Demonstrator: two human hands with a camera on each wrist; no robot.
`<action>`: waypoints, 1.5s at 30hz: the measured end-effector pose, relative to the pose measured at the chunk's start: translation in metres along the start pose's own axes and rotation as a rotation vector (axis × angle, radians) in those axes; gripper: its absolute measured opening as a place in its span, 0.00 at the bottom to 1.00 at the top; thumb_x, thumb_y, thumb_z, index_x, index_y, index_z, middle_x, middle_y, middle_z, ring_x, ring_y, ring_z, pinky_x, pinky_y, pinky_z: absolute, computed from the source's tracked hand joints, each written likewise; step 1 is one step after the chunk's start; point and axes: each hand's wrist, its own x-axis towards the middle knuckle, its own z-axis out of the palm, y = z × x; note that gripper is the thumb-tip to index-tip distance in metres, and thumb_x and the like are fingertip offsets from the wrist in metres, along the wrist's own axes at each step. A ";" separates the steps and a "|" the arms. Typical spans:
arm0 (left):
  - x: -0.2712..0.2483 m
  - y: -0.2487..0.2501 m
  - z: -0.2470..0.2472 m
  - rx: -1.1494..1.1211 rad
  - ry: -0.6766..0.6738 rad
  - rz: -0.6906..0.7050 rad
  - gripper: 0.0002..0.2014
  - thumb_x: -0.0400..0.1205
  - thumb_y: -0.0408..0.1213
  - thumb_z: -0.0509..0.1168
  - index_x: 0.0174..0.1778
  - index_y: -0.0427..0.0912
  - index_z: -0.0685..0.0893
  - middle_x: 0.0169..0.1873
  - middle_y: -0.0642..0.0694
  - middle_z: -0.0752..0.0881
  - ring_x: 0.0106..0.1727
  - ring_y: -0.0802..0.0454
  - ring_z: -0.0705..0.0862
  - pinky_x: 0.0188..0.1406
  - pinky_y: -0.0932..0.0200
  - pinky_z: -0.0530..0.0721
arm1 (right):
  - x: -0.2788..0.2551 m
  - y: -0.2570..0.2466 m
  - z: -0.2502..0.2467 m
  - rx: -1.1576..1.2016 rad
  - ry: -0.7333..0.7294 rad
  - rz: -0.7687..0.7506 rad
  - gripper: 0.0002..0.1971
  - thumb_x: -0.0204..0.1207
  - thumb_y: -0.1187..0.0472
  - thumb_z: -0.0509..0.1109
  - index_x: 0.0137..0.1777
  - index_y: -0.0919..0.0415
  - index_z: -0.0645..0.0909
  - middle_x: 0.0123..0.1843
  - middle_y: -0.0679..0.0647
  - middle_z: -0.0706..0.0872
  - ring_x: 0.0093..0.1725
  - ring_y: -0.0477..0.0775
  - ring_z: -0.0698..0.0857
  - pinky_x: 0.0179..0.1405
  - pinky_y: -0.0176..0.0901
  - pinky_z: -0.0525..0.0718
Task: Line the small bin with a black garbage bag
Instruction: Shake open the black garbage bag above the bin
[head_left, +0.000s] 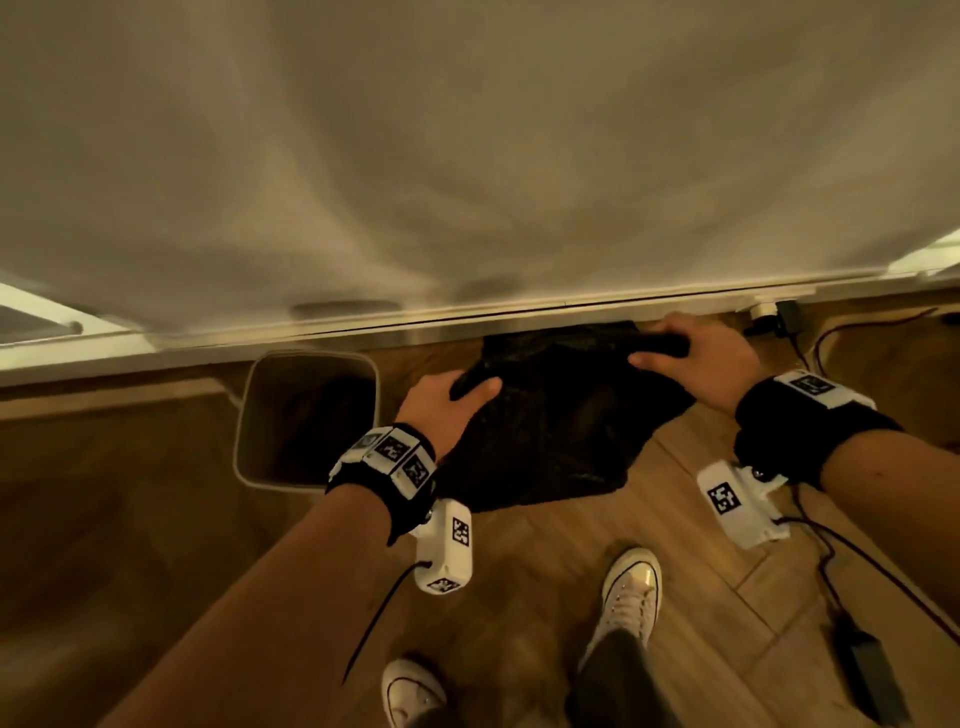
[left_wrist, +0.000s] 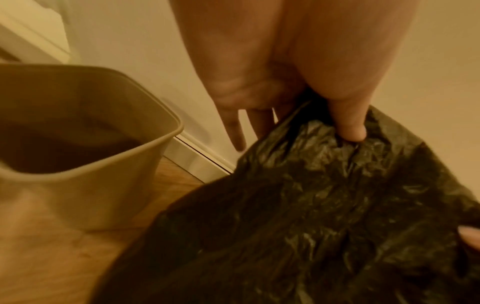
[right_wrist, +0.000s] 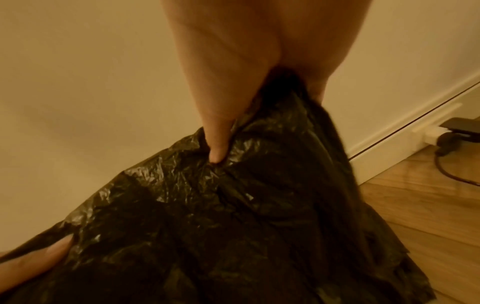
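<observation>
holding the black garbage bag (head_left: 561, 415) up by its top edge, i've got my left hand (head_left: 441, 405) and my right hand (head_left: 701, 364) each pinching a gathered bunch of plastic, thumb on the near face and fingers wrapped behind. in the left wrist view the thumb (left_wrist: 350, 123) digs into crinkled film, and the right wrist view shows the same clamp on the other corner. the bag hangs between them above the wood floor (head_left: 571, 545), close to the white wall (head_left: 467, 156), its held edge running along the skirting.

taking the small bin (head_left: 249, 415) as my landmark: it stands on the floor against that same wall, mouth up and unlined. the bag hangs wholly to the right of it, not over it. my left hand is just beside the bin's right rim; the right hand is well away on the far side of the bag. so i judge the coming move is a sideways carry toward the bin, left hand leading. whether the bag's mouth is parted yet, i cannot tell.
</observation>
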 end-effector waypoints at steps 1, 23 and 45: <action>-0.004 -0.002 0.001 -0.055 0.015 0.004 0.16 0.81 0.53 0.64 0.53 0.45 0.87 0.48 0.46 0.89 0.52 0.48 0.87 0.57 0.50 0.85 | -0.007 0.002 0.003 -0.028 0.095 0.012 0.23 0.69 0.43 0.76 0.60 0.51 0.80 0.57 0.57 0.84 0.59 0.60 0.82 0.57 0.51 0.81; 0.007 0.017 0.050 -0.675 -0.136 0.151 0.16 0.82 0.51 0.63 0.58 0.46 0.83 0.52 0.46 0.91 0.49 0.53 0.91 0.41 0.63 0.87 | -0.086 -0.016 0.107 0.418 0.136 -0.378 0.11 0.82 0.57 0.65 0.60 0.51 0.85 0.48 0.49 0.91 0.46 0.42 0.88 0.45 0.46 0.86; 0.027 -0.026 0.020 0.164 0.143 0.486 0.32 0.73 0.35 0.76 0.73 0.45 0.72 0.67 0.45 0.78 0.61 0.53 0.77 0.58 0.63 0.76 | -0.019 -0.002 -0.021 0.132 0.148 -0.611 0.09 0.84 0.62 0.61 0.44 0.50 0.79 0.39 0.44 0.83 0.41 0.42 0.81 0.48 0.36 0.76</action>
